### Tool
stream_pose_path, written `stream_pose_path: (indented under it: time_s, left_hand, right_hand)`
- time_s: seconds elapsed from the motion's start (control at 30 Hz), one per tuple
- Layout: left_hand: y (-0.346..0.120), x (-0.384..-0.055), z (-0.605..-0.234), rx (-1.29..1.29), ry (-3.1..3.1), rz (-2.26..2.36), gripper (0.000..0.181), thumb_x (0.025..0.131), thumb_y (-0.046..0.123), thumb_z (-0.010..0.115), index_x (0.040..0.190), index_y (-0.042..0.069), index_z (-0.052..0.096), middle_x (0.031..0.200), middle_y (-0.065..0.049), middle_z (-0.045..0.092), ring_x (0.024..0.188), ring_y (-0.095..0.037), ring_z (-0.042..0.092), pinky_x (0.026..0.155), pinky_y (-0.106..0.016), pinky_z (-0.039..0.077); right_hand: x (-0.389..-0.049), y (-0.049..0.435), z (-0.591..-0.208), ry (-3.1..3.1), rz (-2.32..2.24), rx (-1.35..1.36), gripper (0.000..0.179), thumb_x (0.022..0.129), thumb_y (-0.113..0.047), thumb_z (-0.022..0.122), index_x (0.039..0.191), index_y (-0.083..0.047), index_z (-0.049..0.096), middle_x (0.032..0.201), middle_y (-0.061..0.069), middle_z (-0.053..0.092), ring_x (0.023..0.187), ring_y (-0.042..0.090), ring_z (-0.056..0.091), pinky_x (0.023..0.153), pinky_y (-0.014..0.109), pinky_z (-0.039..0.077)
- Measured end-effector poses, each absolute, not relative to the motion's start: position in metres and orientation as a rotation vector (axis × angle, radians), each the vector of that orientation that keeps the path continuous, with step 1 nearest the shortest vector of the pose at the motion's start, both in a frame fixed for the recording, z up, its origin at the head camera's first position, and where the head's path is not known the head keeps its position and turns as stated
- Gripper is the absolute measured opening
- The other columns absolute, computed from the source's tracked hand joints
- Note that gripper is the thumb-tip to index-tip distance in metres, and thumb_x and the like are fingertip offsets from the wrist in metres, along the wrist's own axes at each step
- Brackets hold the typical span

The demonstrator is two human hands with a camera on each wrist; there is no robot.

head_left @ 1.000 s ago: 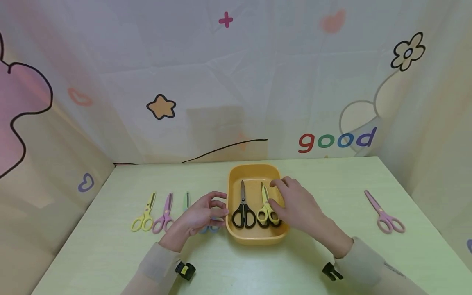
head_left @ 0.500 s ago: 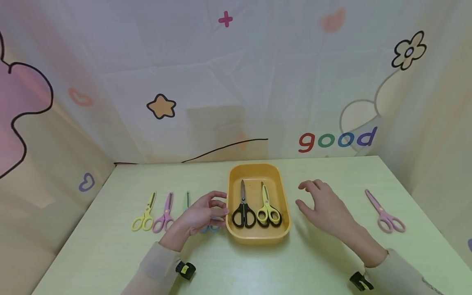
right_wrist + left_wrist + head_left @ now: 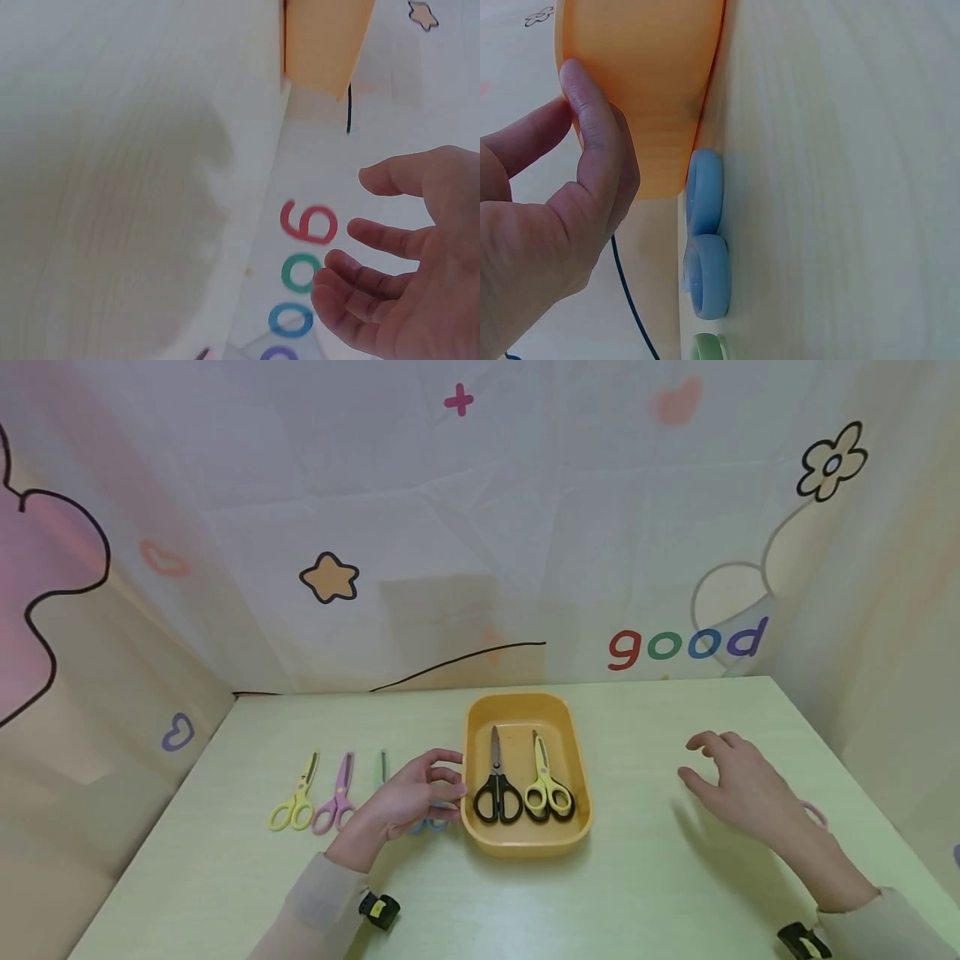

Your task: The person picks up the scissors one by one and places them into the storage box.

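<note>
My left hand (image 3: 416, 793) stays at the left side of a yellow-orange plastic bin (image 3: 525, 842), its curled fingertips holding the rim in the left wrist view. Inside the bin lie black-handled scissors (image 3: 497, 795) and, beside them, yellow scissors (image 3: 547, 785) resting on another black-handled pair. My right hand (image 3: 750, 789) hovers over the right part of the table with loosely bent fingers and holds nothing. It mostly covers pink scissors, of which one handle loop (image 3: 813, 814) shows. Blue scissors handles (image 3: 709, 274) lie under my left hand.
Left of the bin, yellow scissors (image 3: 292, 810), purple scissors (image 3: 335, 810) and green scissors (image 3: 380, 768) lie in a row, partly behind the left hand. A printed curtain (image 3: 420, 510) hangs behind the pale table (image 3: 525, 906).
My right hand has left the yellow scissors in the bin and moved right across the table, now covering most of the pink scissors. The left hand and bin have barely moved.
</note>
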State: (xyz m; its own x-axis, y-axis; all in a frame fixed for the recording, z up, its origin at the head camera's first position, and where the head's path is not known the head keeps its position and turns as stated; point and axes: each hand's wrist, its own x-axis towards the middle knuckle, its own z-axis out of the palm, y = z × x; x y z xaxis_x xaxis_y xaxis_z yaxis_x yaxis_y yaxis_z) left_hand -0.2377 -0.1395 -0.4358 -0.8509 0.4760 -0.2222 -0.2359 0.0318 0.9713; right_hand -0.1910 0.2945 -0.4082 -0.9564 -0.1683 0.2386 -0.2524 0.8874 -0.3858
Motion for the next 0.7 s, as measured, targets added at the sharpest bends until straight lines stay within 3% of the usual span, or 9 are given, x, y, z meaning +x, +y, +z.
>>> stream_pose_path:
  time_s: [0.3, 0.5, 0.7]
  left_hand:
    - [-0.137, -0.237, -0.437, 0.242, 1.818, 1.870, 0.053, 0.099, -0.004, 0.062, 0.145, -0.005, 0.036, 0.107, -0.013, 0.055, 0.085, -0.021, 0.064, 0.076, -0.036, 0.062]
    - [-0.137, -0.238, -0.437, 0.243, 1.821, 1.869, 0.053, 0.099, -0.005, 0.062, 0.145, -0.005, 0.036, 0.107, -0.013, 0.055, 0.086, -0.022, 0.066, 0.076, -0.036, 0.062]
    - [-0.136, -0.238, -0.435, 0.247, 1.821, 1.870, 0.052, 0.099, -0.005, 0.062, 0.145, -0.005, 0.036, 0.106, -0.013, 0.056, 0.085, -0.022, 0.066, 0.075, -0.035, 0.062]
  right_hand:
    - [-0.183, 0.338, -0.416, -3.005, 0.591, 0.232, 0.040, 0.098, -0.023, 0.068, 0.120, 0.009, 0.058, 0.107, 0.037, 0.057, 0.096, 0.051, 0.056, 0.073, 0.059, 0.049]
    - [-0.181, 0.355, -0.423, -3.077, 0.561, 0.208, 0.052, 0.098, -0.023, 0.066, 0.129, 0.015, 0.050, 0.109, 0.045, 0.047, 0.096, 0.061, 0.050, 0.076, 0.066, 0.046]
    - [-0.177, 0.371, -0.425, -3.137, 0.544, 0.137, 0.045, 0.097, -0.016, 0.061, 0.124, 0.016, 0.046, 0.113, 0.050, 0.038, 0.098, 0.070, 0.042, 0.073, 0.072, 0.043]
